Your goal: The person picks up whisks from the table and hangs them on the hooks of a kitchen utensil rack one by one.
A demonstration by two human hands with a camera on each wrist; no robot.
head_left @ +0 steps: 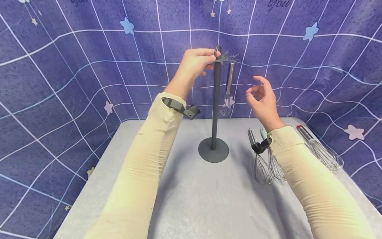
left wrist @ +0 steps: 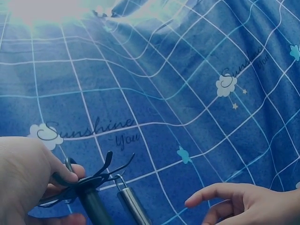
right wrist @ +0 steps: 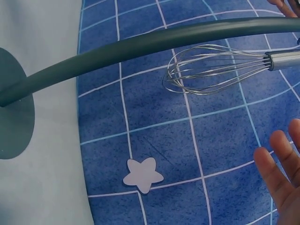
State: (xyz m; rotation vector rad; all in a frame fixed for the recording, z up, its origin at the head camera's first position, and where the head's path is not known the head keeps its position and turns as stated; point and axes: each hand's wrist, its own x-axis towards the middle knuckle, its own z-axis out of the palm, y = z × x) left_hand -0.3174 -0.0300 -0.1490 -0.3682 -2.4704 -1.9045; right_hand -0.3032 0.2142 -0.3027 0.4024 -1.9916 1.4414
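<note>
Left hand (head_left: 195,64) pinches the loop (head_left: 219,46) on top of the stand (head_left: 216,99), thumb against fingers; the stand is upright on the bench (head_left: 185,186). At the top, at least two hooks (left wrist: 108,161) carry nothing. One whisk (head_left: 229,78) hangs by its handle end from a right-side hook, wires down, apart from the pole. Right hand (head_left: 264,99) is in mid-air right of it, holding nothing, fingers loosely bent and apart from the thumb. Further right, on the bench: steel whisk (head_left: 251,136), mint whisk (head_left: 264,133) just beside it and partly behind the sleeve, then red-tipped whisk (head_left: 305,133) near the right edge. Count: one up, three off. My read: early stage, roughly a quarter done if all four belong on the stand; those three are what's left. Writing: left wrist view shows "Sunshine You" on the cloth (left wrist: 154,98), lower left, repeated upper right; head view catches "You" at the top edge, partly cropped. No brand or label legible on stand or whisks.
</note>
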